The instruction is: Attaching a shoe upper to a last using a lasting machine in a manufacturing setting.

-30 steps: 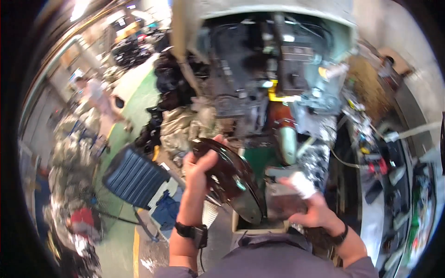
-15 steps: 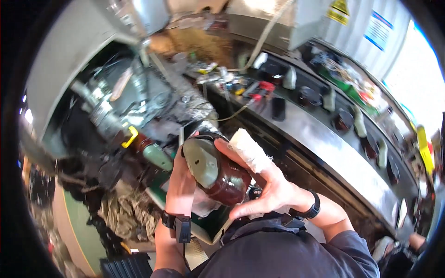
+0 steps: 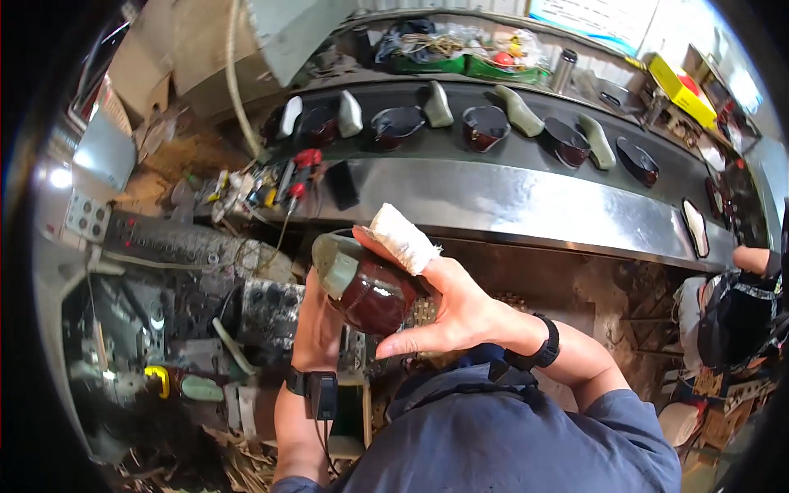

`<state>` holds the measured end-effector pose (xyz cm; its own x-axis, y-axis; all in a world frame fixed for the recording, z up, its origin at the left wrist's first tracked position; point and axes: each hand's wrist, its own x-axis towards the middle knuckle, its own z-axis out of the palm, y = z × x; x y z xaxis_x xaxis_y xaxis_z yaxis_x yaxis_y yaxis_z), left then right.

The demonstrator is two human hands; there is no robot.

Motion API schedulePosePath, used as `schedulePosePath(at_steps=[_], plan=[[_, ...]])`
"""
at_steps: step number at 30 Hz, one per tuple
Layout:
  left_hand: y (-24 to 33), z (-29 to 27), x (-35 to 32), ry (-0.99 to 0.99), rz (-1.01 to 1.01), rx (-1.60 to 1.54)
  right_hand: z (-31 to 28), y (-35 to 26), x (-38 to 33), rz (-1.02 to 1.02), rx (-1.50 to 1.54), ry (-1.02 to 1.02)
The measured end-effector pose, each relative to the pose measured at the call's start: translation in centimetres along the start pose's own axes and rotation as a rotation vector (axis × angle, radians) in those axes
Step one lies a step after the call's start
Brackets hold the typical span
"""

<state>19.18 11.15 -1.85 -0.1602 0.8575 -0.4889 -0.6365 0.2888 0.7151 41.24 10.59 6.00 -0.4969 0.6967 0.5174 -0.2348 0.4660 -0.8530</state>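
In front of my chest I hold a glossy dark red shoe upper (image 3: pixel 376 300) fitted over a grey-green shoe last (image 3: pixel 335 269). My left hand (image 3: pixel 316 329) is closed round its left side, with the fingers mostly hidden behind it. From the right, my right hand (image 3: pixel 462 306) grips the same shoe, thumb low along the near side and fingers over the top. A thick white cloth wrap (image 3: pixel 400 238) covers fingers of that hand. Straps with small devices sit on both wrists.
Beyond my hands runs a dark conveyor belt (image 3: pixel 452 140) with a metal edge (image 3: pixel 526 201), carrying several uppers and pale lasts. A phone (image 3: pixel 341 186) and a red tool (image 3: pixel 306 167) lie on its left end. A machine (image 3: pixel 189 329) stands left; another person's arm (image 3: pixel 752 260) shows at right.
My view has swung to the right, bringing the conveyor straight ahead. Both hands keep hold of the shoe upper on its last, which is tilted slightly differently.
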Motion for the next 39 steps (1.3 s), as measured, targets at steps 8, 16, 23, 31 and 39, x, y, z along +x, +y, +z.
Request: schedulePosePath(at_steps=[8, 16, 23, 31, 39], plan=[[-5.7, 12.7, 9.4, -0.271, -0.163, 0.099, -15.4, 0.9, -2.5, 0.502, -0.376, 0.109], [-15.6, 20.0, 19.9, -0.088, -0.356, 0.153, -24.7, 6.8, -7.9, 0.393, -0.354, 0.393], [-27.5, 22.0, 26.9, -0.028, -0.591, 0.415, -28.3, 12.9, -17.8, 0.68, -0.183, 0.725], [-30.7, 29.3, 21.0, -0.709, -0.407, 0.913, -42.8, 11.5, -36.3, 0.566, 0.34, 2.059], [-24.8, 17.6, 26.7, -0.551, -0.03, 1.176, -54.2, 13.9, -34.9, 0.729, -0.578, 1.846]])
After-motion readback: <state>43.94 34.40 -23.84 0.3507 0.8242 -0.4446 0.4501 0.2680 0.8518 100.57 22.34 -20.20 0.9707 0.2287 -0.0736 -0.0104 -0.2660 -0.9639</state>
